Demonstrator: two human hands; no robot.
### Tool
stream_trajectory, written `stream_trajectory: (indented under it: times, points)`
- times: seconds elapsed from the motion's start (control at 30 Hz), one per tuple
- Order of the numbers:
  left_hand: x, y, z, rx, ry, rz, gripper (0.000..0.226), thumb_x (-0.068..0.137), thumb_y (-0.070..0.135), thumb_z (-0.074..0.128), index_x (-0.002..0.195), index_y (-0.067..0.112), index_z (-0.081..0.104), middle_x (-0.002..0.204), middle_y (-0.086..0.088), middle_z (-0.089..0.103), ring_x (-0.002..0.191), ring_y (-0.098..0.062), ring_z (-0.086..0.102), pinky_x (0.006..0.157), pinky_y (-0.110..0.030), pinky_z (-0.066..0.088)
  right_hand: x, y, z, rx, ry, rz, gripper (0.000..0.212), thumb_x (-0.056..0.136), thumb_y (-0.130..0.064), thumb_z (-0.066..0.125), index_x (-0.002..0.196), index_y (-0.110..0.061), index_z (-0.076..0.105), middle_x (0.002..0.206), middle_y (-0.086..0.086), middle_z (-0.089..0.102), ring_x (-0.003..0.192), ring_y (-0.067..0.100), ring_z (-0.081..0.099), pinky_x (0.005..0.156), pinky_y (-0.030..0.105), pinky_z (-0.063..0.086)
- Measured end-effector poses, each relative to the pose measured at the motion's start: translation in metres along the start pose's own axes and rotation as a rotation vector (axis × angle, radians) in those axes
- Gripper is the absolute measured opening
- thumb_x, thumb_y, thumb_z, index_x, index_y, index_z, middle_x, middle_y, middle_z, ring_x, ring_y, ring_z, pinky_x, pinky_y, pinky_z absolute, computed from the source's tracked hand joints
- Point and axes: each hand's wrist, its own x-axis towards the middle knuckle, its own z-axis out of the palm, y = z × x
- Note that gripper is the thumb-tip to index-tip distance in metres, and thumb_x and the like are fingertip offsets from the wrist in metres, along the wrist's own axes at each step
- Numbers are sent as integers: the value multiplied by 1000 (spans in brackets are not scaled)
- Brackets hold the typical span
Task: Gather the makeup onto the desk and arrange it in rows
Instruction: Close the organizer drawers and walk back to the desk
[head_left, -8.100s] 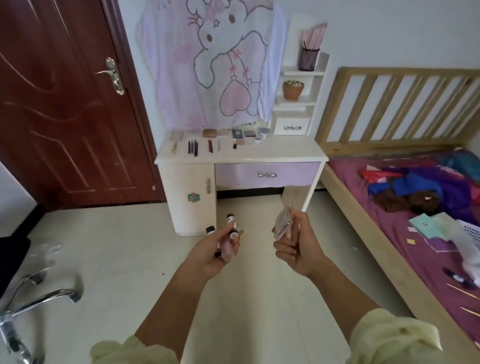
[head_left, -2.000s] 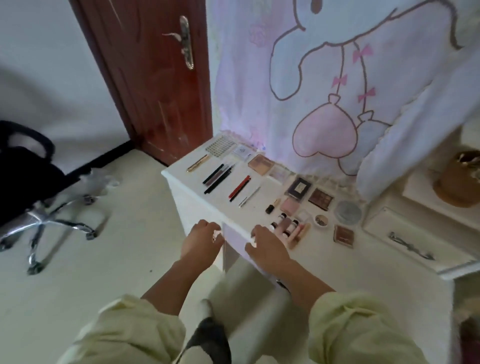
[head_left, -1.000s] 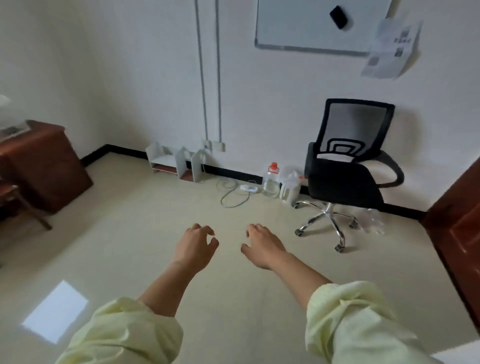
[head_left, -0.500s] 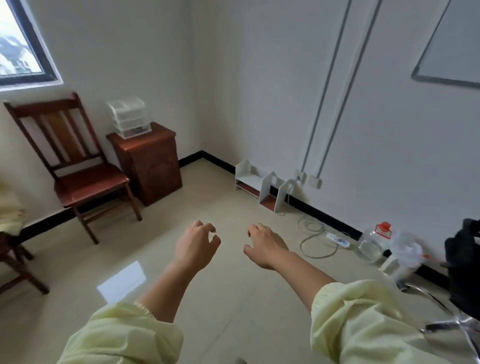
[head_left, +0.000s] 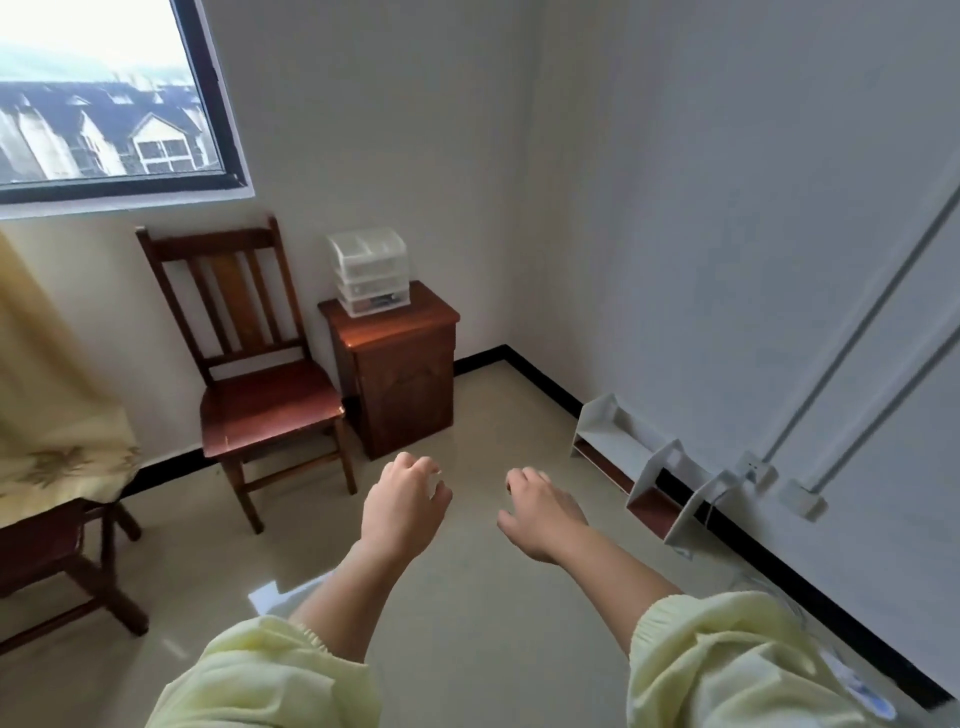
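Your left hand (head_left: 402, 506) and right hand (head_left: 537, 512) hang side by side in the middle of the frame, fingers loosely curled, holding nothing. Above them, a clear drawer box (head_left: 370, 270) sits on a small brown cabinet (head_left: 400, 364). You cannot tell where the makeup is.

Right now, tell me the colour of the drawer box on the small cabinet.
Translucent white drawer box, on the reddish-brown cabinet; head view shows it best.
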Motion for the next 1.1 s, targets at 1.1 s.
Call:
stream_trajectory:
  times: [1.1]
  points:
    - [717,-254,73,-145,-39,-345,30,94,32,50,119,22,62,112,1,53,95,-17,59,79,-29,51,805,-92,-55,144,-146,-63,28,93,-31,49,117,-15,49,125,3,51,118,23,46,96,36,41]
